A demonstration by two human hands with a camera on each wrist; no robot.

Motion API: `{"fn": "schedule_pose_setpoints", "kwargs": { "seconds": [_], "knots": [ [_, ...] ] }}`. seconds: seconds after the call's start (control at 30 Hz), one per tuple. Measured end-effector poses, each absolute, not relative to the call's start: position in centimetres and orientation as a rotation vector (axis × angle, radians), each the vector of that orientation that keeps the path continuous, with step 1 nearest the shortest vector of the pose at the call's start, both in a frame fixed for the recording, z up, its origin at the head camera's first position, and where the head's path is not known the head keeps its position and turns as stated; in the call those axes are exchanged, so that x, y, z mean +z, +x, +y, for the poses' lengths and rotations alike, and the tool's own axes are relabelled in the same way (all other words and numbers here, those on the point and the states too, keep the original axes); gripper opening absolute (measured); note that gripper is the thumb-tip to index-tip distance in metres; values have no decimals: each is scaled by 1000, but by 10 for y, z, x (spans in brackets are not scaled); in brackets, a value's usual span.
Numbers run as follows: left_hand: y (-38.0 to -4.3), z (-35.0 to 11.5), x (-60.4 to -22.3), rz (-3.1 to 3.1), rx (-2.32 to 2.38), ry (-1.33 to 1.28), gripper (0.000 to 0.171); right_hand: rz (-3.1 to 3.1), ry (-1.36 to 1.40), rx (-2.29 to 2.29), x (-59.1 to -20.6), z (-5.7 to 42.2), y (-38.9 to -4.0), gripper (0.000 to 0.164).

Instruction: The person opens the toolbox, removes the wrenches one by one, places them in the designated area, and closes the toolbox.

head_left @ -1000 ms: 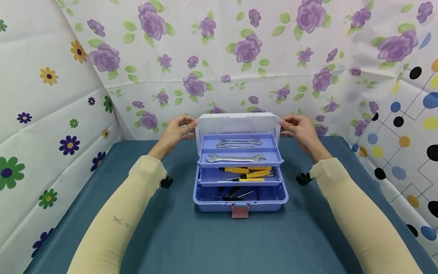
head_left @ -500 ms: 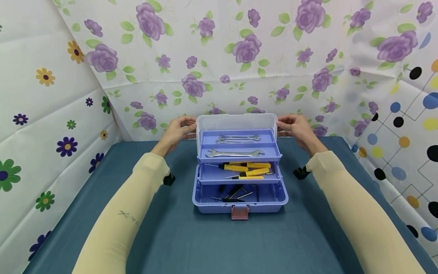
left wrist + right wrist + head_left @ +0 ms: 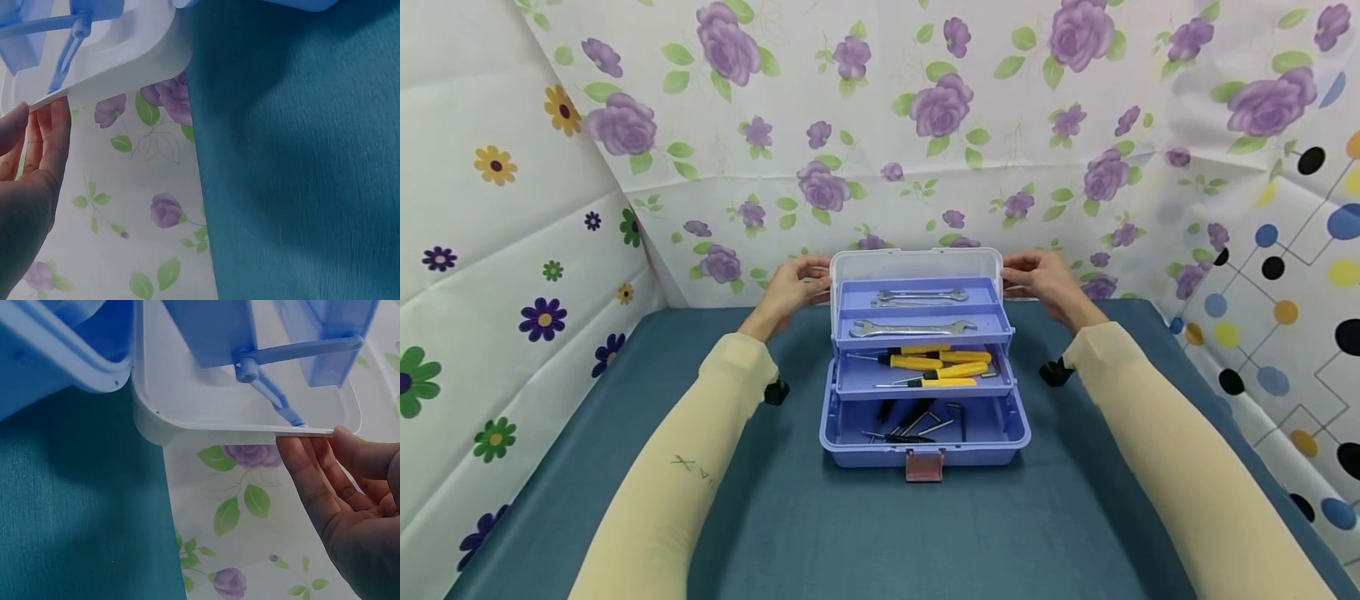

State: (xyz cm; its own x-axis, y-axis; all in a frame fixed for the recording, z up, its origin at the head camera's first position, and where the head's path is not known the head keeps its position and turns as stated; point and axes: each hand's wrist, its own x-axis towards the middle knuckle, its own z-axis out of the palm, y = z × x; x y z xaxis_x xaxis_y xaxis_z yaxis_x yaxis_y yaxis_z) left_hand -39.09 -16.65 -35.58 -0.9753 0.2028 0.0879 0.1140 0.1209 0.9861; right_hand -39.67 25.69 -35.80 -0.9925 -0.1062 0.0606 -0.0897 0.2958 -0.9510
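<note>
A blue toolbox (image 3: 865, 456) stands on the table with its white lid (image 3: 917, 264) raised at the back and its stepped trays spread. My left hand (image 3: 791, 290) holds the lid's left edge; in the left wrist view its fingers touch the lid rim (image 3: 125, 78). At the lid's right edge, my right hand (image 3: 1043, 285) grips the rim, thumb on one side and fingers underneath. Wrenches (image 3: 912, 328) lie in the top tray (image 3: 850, 310). Yellow-handled screwdrivers (image 3: 958, 369) fill the middle tray (image 3: 857, 385). Dark tools and hex keys (image 3: 957, 410) lie in the bottom.
A reddish latch (image 3: 923, 467) hangs at the toolbox front. The teal tablecloth (image 3: 880, 542) covers the table. A flowered sheet (image 3: 880, 100) hangs close behind the lid, with patterned sheets at both sides.
The lid has tilted further back, held by both hands. The trays have shifted back with it, showing more of the screwdrivers and the bottom tools. My right hand has moved slightly left.
</note>
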Motion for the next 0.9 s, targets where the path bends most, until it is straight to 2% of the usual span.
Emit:
{"fn": "schedule_pose_setpoints", "kwargs": {
  "seconds": [0.9],
  "knots": [
    [-407,-158,-375,2354,2027,223,36,2527,-85,-1787,-365,249,-407,35]
  ]
}}
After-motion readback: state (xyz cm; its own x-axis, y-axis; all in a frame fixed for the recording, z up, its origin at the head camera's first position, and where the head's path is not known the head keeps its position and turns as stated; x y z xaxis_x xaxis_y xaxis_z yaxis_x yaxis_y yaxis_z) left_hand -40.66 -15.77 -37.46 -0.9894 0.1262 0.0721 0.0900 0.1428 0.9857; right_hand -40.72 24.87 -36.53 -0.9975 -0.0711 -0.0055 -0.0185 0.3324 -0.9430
